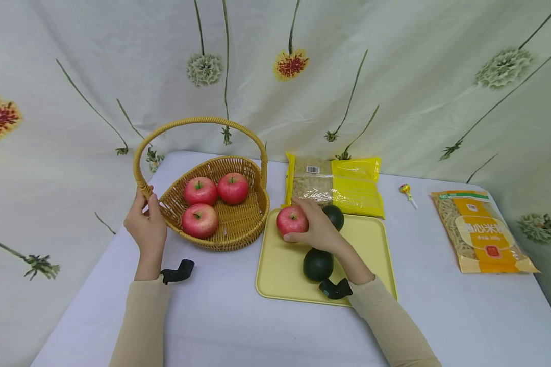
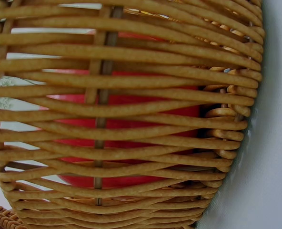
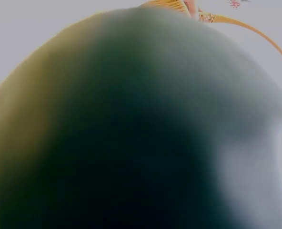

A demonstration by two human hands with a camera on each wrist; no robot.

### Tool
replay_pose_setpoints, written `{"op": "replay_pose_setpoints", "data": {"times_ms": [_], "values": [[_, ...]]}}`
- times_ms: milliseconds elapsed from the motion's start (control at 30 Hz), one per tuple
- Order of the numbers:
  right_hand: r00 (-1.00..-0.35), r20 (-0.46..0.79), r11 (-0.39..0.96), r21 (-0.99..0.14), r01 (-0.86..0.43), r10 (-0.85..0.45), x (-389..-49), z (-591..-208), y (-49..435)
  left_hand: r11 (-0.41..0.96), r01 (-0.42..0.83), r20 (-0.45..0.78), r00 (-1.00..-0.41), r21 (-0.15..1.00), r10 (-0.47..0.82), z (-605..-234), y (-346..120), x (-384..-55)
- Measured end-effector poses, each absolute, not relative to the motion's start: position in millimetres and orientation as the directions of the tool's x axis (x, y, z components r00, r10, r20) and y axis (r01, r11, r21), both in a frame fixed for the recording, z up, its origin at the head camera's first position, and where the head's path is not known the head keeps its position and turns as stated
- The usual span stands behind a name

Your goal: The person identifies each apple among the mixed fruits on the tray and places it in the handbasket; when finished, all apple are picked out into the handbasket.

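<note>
My left hand (image 1: 148, 224) grips the wicker basket (image 1: 239, 232) at the lower left end of its tall arched handle. Three red apples lie inside the basket, one of them the front apple (image 1: 200, 221); red shows through the weave (image 2: 103, 107) in the left wrist view. Over the left part of the yellow tray (image 1: 275, 283), my right hand (image 1: 319, 229) holds another red apple (image 1: 292, 220) between thumb and fingers. Two dark green round fruits sit on the tray, the nearer fruit (image 1: 318, 265) below the hand and the farther fruit (image 1: 334, 216) partly behind it. Dark green fills most of the right wrist view.
A yellow bag of dry food (image 1: 358, 186) lies behind the tray, touching its far edge. Farther right are a wrapped lollipop (image 1: 406, 189) and an orange-and-clear packet (image 1: 484, 232). A flower-patterned curtain (image 1: 395, 76) hangs behind the white table (image 1: 239, 326).
</note>
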State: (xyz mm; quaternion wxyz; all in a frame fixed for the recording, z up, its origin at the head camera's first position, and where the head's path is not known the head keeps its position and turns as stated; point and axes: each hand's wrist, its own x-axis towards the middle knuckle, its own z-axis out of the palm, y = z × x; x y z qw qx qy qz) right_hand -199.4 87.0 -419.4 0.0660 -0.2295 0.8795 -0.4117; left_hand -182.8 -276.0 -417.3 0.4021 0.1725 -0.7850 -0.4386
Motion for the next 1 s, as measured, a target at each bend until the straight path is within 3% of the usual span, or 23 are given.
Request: {"op": "replay_pose_setpoints", "data": {"times_ms": [1000], "values": [[-0.897,0.073,0.593,-0.726,-0.348,-0.437,-201.0,-434.9,82.6,0.555,0.07,0.474,-0.616,0.829,-0.629,-417.4,-275.5,-183.0]]}}
